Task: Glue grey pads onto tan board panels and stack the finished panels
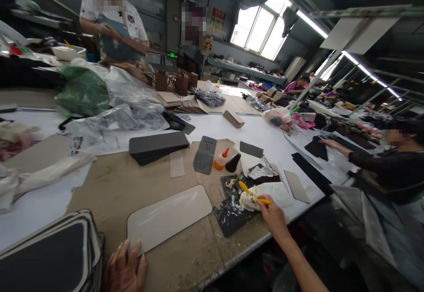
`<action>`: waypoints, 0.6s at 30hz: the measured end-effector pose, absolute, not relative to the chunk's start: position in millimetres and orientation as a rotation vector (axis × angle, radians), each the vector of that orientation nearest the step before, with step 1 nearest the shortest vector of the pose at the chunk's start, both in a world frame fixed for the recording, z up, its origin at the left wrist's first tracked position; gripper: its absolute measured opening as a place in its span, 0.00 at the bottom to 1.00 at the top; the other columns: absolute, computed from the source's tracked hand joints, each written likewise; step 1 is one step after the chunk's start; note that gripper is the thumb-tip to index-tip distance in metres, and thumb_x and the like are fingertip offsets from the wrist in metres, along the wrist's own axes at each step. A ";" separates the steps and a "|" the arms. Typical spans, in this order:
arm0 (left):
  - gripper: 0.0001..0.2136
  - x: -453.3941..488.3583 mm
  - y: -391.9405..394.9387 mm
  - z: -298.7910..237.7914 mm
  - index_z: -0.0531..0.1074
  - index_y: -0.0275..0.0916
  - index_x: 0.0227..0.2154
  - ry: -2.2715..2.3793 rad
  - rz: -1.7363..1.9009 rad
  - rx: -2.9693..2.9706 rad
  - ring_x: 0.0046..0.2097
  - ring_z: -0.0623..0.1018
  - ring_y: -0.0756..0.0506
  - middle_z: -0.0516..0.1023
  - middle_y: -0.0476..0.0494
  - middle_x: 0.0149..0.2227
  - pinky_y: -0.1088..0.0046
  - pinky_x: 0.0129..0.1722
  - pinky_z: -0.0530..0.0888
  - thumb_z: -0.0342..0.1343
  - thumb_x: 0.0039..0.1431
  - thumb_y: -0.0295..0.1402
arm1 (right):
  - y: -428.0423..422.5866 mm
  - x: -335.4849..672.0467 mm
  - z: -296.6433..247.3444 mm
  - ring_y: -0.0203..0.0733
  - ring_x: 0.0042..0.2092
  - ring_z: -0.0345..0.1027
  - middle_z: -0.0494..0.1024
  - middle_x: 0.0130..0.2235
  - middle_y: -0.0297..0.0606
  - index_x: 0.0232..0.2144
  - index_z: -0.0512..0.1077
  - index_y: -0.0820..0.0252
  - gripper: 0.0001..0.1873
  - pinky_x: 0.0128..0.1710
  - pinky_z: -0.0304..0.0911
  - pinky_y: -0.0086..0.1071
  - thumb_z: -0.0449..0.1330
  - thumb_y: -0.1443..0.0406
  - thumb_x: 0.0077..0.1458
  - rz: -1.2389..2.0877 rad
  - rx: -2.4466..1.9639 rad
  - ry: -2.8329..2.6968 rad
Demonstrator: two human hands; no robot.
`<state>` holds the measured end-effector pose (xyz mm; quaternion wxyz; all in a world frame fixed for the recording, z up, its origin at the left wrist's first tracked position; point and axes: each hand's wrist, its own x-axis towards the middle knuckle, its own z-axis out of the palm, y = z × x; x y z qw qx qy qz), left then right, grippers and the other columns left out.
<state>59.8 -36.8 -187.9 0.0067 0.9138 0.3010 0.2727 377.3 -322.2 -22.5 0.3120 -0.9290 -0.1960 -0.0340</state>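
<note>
My left hand [124, 269] lies flat with fingers spread on the near corner of a pale rounded board [168, 214] on the brown table [109, 186]. My right hand [272, 214] is closed round a yellow-handled brush [253, 195], whose tip rests in a lump of whitish glue [247, 201] on a black smeared sheet [232, 214]. An orange glue bottle [221, 159] with a red cap stands just beyond, next to a black cone [233, 163].
A stack of dark boards [158, 146], a grey perforated piece [205, 154] and plastic bags [126, 102] lie further back. A black-and-white bag [53, 252] sits at my near left. A person in black [387, 168] works at the right; another person [112, 22] stands behind.
</note>
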 end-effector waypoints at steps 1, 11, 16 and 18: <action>0.15 60.2 -37.2 -188.1 0.64 0.39 0.42 0.954 0.839 2.854 0.50 0.61 0.36 0.59 0.37 0.48 0.52 0.49 0.63 0.44 0.51 0.34 | -320.8 382.2 -27.0 0.44 0.32 0.68 0.74 0.30 0.38 0.30 0.66 0.56 0.17 0.36 0.60 0.36 0.46 0.52 0.49 -0.076 -2.459 -0.549; 0.15 64.1 -42.3 -178.1 0.64 0.40 0.43 1.042 0.737 2.915 0.53 0.61 0.37 0.59 0.38 0.49 0.55 0.51 0.62 0.45 0.51 0.34 | -323.3 413.9 -53.3 0.45 0.36 0.66 0.74 0.33 0.42 0.30 0.67 0.57 0.13 0.38 0.61 0.37 0.45 0.59 0.51 0.005 -2.499 -1.015; 0.16 66.1 -48.0 -171.8 0.64 0.37 0.44 1.077 0.742 2.920 0.53 0.61 0.37 0.60 0.35 0.50 0.55 0.51 0.62 0.46 0.52 0.32 | -331.9 417.7 -68.1 0.45 0.38 0.67 0.74 0.35 0.44 0.34 0.70 0.57 0.15 0.39 0.63 0.38 0.45 0.64 0.50 -0.102 -2.464 -1.369; 0.16 66.4 -50.1 -169.5 0.64 0.38 0.45 1.090 0.721 2.919 0.54 0.60 0.38 0.60 0.36 0.50 0.56 0.51 0.62 0.47 0.52 0.31 | -337.3 419.4 -74.6 0.45 0.37 0.68 0.75 0.35 0.43 0.34 0.70 0.56 0.14 0.39 0.64 0.37 0.46 0.63 0.50 -0.190 -2.406 -1.456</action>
